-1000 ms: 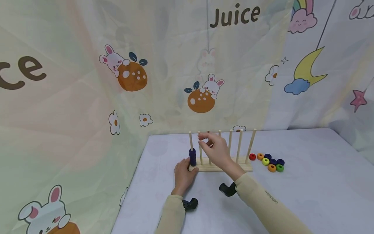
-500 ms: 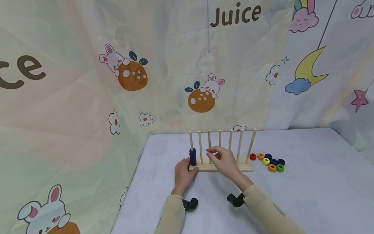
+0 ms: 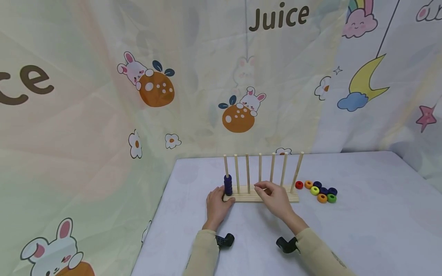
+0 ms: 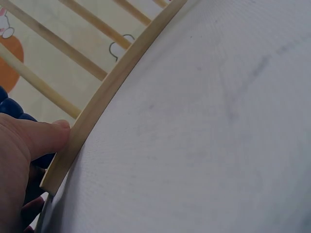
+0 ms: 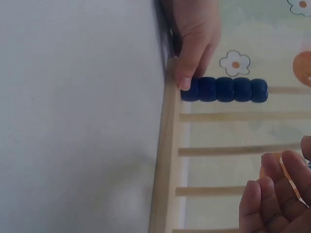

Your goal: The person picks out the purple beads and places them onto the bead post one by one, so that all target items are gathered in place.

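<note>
My left hand (image 3: 218, 207) grips the left end of a wooden peg stand (image 3: 246, 197), thumb on the front edge of its base. In the left wrist view the thumb (image 4: 46, 138) presses that edge; the other fingers are mostly hidden. Several dark blue beads (image 5: 226, 90) are stacked on the leftmost peg, beside this hand. My right hand (image 3: 275, 199) hovers in front of the middle pegs, fingers loosely bent. No bead shows in it in the right wrist view, where its fingertips (image 5: 267, 187) appear at the lower right.
Right of the stand lie several loose beads: a red bead (image 3: 299, 184), a yellow bead (image 3: 314, 190), a green bead (image 3: 331, 198), plus orange and dark blue ones. A white cloth (image 3: 373, 230) covers the table. A printed curtain (image 3: 193, 115) hangs behind.
My right hand has moved down and to the right, from the top of the second peg to low in front of the middle pegs. The left hand stays in place.
</note>
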`<action>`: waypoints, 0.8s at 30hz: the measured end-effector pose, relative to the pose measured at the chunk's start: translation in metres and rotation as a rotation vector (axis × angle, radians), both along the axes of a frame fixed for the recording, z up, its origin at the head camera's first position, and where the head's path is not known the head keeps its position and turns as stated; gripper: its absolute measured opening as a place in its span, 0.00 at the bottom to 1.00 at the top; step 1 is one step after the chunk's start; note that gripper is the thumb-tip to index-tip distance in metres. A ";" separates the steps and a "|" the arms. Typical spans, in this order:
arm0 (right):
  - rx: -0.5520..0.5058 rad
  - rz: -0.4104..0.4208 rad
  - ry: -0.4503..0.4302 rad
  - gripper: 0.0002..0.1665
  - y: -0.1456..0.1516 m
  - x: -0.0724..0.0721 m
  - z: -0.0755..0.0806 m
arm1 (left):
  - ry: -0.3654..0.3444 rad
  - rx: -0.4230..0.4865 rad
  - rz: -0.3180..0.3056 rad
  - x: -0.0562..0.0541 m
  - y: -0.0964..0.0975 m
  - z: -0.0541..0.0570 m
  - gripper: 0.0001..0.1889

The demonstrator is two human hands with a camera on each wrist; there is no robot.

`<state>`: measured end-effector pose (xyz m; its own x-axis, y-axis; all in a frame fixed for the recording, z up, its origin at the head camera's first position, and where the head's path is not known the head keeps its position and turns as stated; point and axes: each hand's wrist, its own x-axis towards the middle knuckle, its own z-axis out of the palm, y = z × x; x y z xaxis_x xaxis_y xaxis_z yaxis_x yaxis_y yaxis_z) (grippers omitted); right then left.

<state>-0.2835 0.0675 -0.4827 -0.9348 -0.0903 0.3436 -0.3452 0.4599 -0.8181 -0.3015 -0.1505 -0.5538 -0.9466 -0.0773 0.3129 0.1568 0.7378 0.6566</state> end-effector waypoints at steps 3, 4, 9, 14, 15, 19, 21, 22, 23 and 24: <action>-0.011 -0.024 -0.034 0.10 0.007 0.002 -0.005 | -0.002 -0.001 -0.003 0.000 0.000 0.000 0.31; -0.015 -0.030 -0.042 0.10 0.009 0.002 -0.007 | -0.005 0.001 -0.004 0.000 0.000 0.000 0.31; -0.031 -0.063 -0.068 0.12 0.019 0.005 -0.014 | 0.011 0.026 -0.005 0.002 0.000 0.001 0.31; -0.045 -0.117 -0.115 0.14 0.029 0.007 -0.017 | 0.095 -0.010 -0.004 0.002 0.001 -0.001 0.31; -0.044 -0.126 -0.121 0.15 0.030 0.007 -0.018 | 0.106 -0.016 -0.004 0.002 0.001 -0.001 0.30; -0.035 -0.157 -0.132 0.14 0.037 0.009 -0.023 | 0.089 -0.009 -0.003 0.001 0.001 -0.001 0.30; -0.027 -0.166 -0.131 0.15 0.042 0.010 -0.026 | 0.055 0.005 -0.007 0.001 0.001 0.000 0.30; -0.023 -0.172 -0.130 0.15 0.045 0.010 -0.028 | 0.043 0.006 -0.007 0.001 0.001 0.000 0.31; -0.020 -0.177 -0.131 0.16 0.048 0.009 -0.030 | 0.030 0.008 -0.007 0.001 0.001 0.000 0.31; -0.021 -0.186 -0.132 0.16 0.051 0.008 -0.031 | 0.020 0.008 -0.007 0.001 0.001 0.000 0.31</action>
